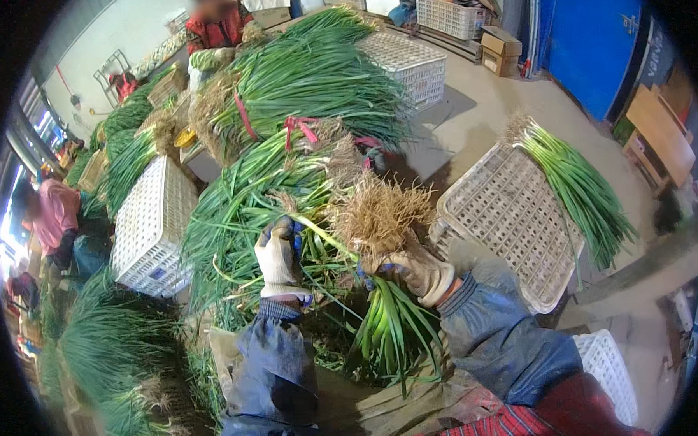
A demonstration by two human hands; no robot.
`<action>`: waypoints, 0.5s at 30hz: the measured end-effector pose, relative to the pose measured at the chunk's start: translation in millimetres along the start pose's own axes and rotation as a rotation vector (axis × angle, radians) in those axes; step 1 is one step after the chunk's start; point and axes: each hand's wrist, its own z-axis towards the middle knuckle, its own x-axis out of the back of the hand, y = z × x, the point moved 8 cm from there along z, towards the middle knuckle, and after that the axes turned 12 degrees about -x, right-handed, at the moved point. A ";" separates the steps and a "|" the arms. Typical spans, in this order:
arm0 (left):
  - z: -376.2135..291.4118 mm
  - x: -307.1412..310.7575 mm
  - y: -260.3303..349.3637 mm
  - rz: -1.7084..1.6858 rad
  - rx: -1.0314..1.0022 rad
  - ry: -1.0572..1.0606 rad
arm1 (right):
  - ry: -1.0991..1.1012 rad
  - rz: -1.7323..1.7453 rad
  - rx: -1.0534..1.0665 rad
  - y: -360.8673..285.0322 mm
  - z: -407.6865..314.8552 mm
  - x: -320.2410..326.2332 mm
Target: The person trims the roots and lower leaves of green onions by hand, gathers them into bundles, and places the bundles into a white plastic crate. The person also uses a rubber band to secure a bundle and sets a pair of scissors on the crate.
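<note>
My right hand (409, 269), in a dirty work glove, grips a bunch of green onions (392, 327) just below its brown roots (384, 213); the green leaves hang down. In a white and blue glove, my left hand (280, 256) is closed around the root end of a single green onion stalk (323, 231), which slants across to the bunch. Beneath and beyond both hands lies a heap of loose green onions (227, 235). Behind it, bundles (319, 79) carry pink ties (243, 116).
At the right, an upturned plastic crate (500, 211) bears a bunch of green onions (575, 185). Another crate (151, 226) stands at the left, beside more green onions (114, 327). A person (215, 31) works beyond the pile; another person (57, 213) is at the left.
</note>
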 end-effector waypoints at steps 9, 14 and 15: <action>82.2 120.6 -7.4 -0.294 -0.031 0.263 | -0.323 1.059 -0.507 34.5 -14.3 -39.8; 88.0 115.7 7.8 -0.072 0.046 -0.061 | -0.364 0.917 -0.433 54.5 -13.3 -15.1; 70.0 92.0 -5.7 -0.007 0.134 -0.112 | -0.331 0.935 -0.396 40.3 -11.5 -5.4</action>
